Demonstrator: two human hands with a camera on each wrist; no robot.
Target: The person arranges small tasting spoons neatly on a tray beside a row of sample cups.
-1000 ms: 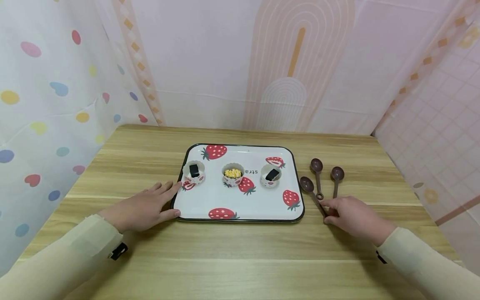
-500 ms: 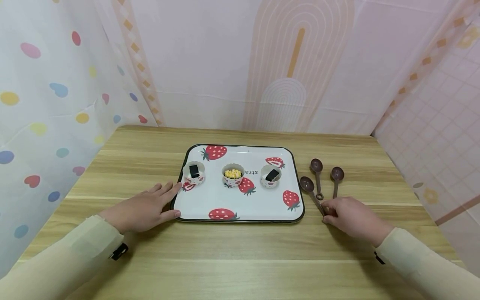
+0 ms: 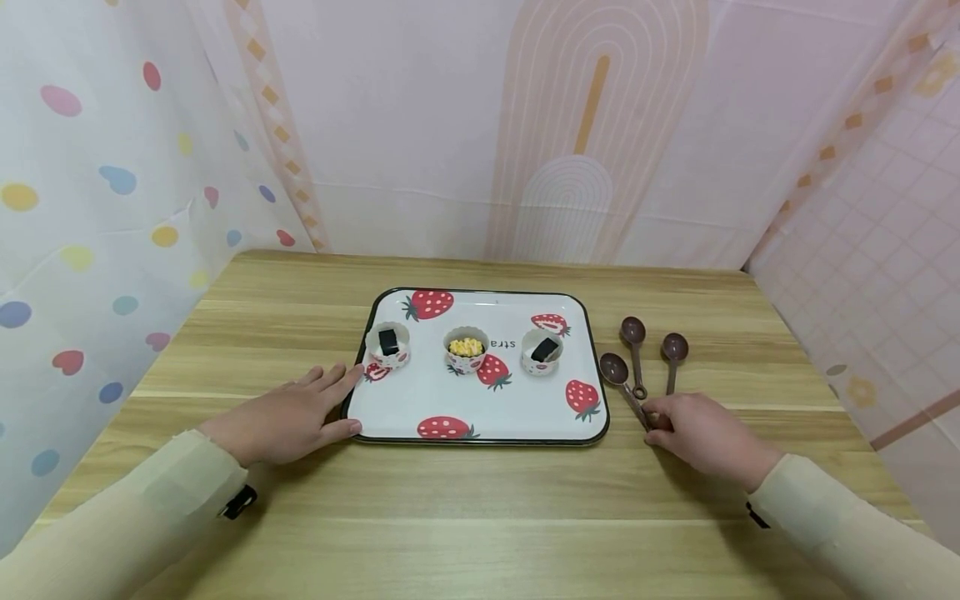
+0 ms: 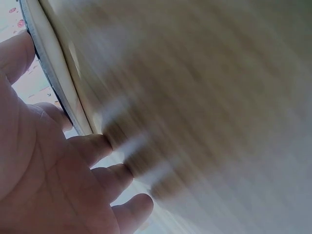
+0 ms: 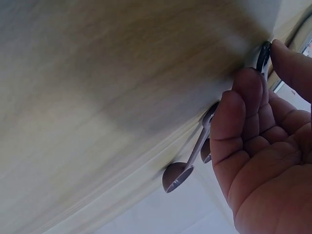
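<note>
With straight, spread fingers, my left hand (image 3: 288,421) touches the left edge of a white strawberry-print tray (image 3: 525,421); thumb and index finger lie at its rim. On the tray stand three small paper cups: the left (image 3: 388,360) and right (image 3: 542,365) hold white pieces with black strips, the middle one (image 3: 467,365) yellow, crumbly food. To the tray's right, my right hand (image 3: 708,437) pinches the handle end of a brown measuring spoon (image 3: 613,367) between thumb and fingers. In the right wrist view, that handle's dark end (image 5: 263,56) shows at the thumb tip.
Two more brown measuring spoons lie beyond the right hand, one (image 3: 633,332) farther back and one (image 3: 675,347) to the right. Everything rests on a wood-grain table (image 3: 465,517). Patterned curtains (image 3: 420,125) hang behind and at both sides.
Almost nothing differs. The right hand, pinching the spoon's handle, has shifted very slightly to the left; the left hand, tray and cups stay in place.
</note>
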